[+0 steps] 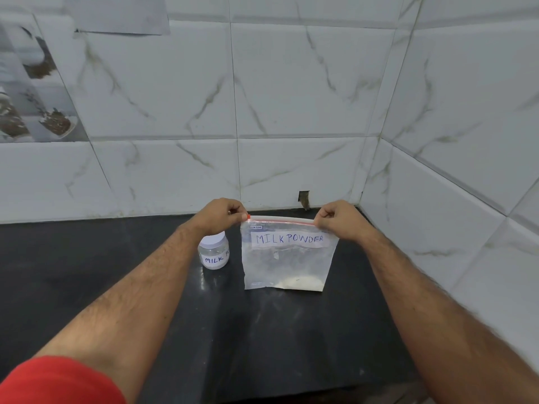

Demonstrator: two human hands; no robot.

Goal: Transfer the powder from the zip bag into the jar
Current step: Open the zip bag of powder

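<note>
A clear zip bag [287, 259] labelled "MILK POWDER" stands upright on the black counter [87, 272], with a little pale powder [300, 282] at its bottom right. My left hand [221, 215] pinches the red slider at the bag's top left corner. At the top right corner my right hand [339, 218] pinches the zip strip. A small clear jar [213, 253] with a white lid and a "MILK" label stands just left of the bag, partly behind my left wrist.
White marble-look tiled walls [291, 97] close off the back and the right, meeting in a corner behind the bag. A small hole [304, 198] sits in the tile just above the counter. The counter's front edge runs near the bottom of the view.
</note>
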